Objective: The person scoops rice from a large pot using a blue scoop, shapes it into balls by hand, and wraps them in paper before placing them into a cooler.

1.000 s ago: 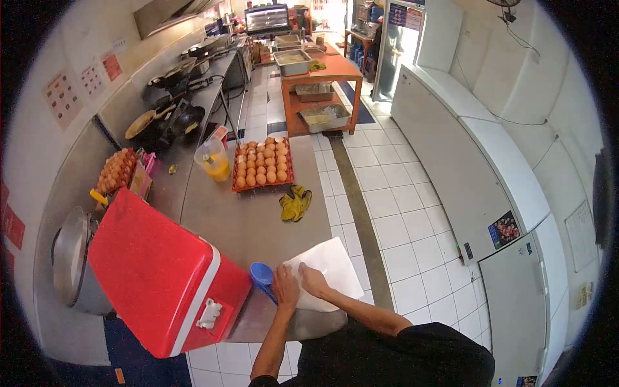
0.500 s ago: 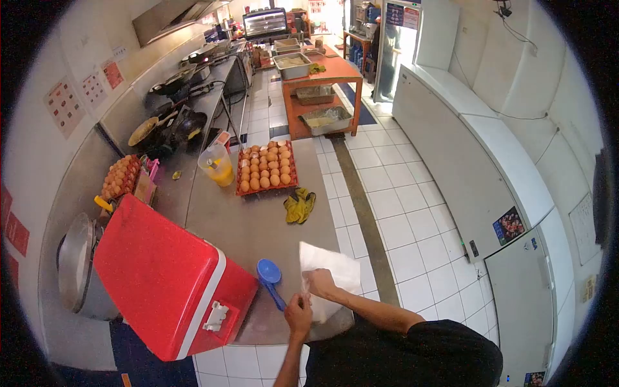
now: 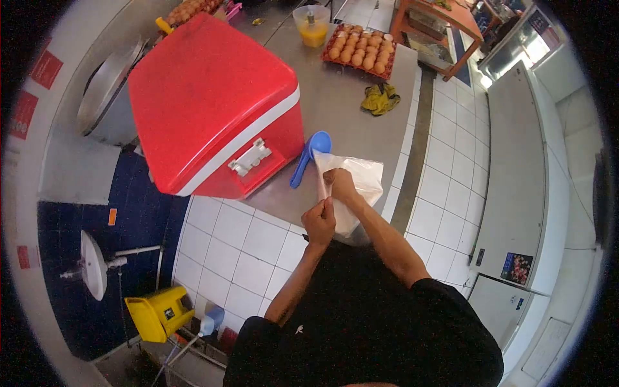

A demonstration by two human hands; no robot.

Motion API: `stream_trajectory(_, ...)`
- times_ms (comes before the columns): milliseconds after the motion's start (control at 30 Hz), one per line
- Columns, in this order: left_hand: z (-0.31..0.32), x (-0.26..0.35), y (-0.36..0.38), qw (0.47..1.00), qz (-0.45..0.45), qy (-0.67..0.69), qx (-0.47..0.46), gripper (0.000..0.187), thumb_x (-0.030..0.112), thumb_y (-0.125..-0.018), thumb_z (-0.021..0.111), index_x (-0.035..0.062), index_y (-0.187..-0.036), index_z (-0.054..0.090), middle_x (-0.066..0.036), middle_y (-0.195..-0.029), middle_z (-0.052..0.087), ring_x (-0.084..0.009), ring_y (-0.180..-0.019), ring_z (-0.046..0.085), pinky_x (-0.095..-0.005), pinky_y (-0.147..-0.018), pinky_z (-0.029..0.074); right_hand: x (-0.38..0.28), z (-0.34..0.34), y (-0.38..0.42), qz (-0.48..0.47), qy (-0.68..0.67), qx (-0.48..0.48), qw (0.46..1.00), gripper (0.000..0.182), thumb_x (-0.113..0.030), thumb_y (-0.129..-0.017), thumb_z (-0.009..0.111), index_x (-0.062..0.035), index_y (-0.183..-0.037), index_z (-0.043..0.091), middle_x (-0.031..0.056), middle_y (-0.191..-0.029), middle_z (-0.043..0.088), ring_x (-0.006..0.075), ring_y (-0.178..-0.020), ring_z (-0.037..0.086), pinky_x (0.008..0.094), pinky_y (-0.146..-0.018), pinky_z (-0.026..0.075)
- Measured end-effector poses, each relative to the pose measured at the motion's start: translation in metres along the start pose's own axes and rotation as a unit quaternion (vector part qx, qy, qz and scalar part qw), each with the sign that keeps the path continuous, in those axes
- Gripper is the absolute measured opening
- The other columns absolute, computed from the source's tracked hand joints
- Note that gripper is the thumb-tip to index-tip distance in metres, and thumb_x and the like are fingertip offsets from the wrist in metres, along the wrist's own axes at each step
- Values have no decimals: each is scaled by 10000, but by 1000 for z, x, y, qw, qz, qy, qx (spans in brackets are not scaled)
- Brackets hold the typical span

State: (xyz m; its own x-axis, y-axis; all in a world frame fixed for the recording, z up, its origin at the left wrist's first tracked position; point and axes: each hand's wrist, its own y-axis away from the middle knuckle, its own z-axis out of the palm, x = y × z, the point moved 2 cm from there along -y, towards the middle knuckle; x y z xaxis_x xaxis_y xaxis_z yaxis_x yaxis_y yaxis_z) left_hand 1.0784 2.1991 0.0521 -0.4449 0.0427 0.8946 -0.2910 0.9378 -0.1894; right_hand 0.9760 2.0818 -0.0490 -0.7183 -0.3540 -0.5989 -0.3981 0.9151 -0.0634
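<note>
A white plastic bag (image 3: 366, 184) lies over the near end of the steel counter, right in front of my body. My left hand (image 3: 320, 220) pinches its left edge, low down, thumb pointing up. Just above it, my right hand (image 3: 340, 183) is closed on the same edge of the bag, fingers curled. A blue ladle-like scoop (image 3: 320, 142) rests on the counter beside the bag's upper left corner, its handle toward me. Left of the scoop stands a big red cooler box (image 3: 213, 97) with a white band and a white latch, lid closed.
Farther along the steel counter (image 3: 335, 97) are a tray of brown eggs (image 3: 361, 50), a jug of yellow liquid (image 3: 312, 29) and a crumpled yellow-green cloth (image 3: 380, 99). A large metal pot (image 3: 109, 97) stands behind the cooler. At lower left are a sink (image 3: 94, 265) and a yellow bucket (image 3: 158, 314).
My view has tilted down and swung left, bringing the sink and yellow bucket into sight. Both hands stay on the bag's edge; the bag's upper corner now reaches the scoop.
</note>
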Motion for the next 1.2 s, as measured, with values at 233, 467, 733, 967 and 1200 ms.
stream_trajectory(233, 1, 9, 14, 999, 34, 8, 21, 345, 156, -916, 596, 4, -621, 501, -144, -536, 447, -287, -470, 448, -391, -478, 327, -2, -14, 2, 64, -39, -16, 997, 84, -178, -675, 637, -97, -692, 657, 146, -762, 657, 393, -754, 623, 467, -697, 512)
stream_trajectory(467, -37, 44, 46, 981, 186, -17, 43, 286, 121, -896, 620, 4, -648, 540, -108, -548, 494, -243, -476, 455, -356, -494, 357, 106, -1, 0, 68, -21, 121, 990, 213, -67, -688, 610, -42, -892, 666, 197, -971, 660, 376, -943, 614, 394, -831, 489)
stream_trajectory(733, -6, 23, 51, 989, -34, -23, -143, 149, 119, -904, 620, -12, -841, 651, -118, -779, 647, -199, -694, 648, -300, -672, 510, 22, -75, 18, 95, -156, 26, 983, 268, -2, -727, 533, -68, -985, 497, 232, -899, 606, 427, -875, 600, 489, -756, 466)
stream_trajectory(967, 72, -98, 30, 988, -99, -118, 18, 308, 152, -810, 655, -18, -1063, 613, -189, -982, 612, -331, -892, 611, -417, -834, 483, 9, -68, 116, 138, 21, 109, 984, 313, -58, -704, 570, -72, -1015, 539, 160, -959, 554, 333, -920, 545, 483, -745, 422)
stream_trajectory(1200, 84, -139, 70, 975, -190, 109, 23, 236, 112, -784, 701, -54, -937, 630, -104, -863, 669, -156, -749, 600, -318, -649, 500, 19, -34, 163, 62, -111, 0, 992, 194, -262, -751, 643, -69, -768, 640, 157, -804, 626, 342, -821, 598, 463, -734, 454)
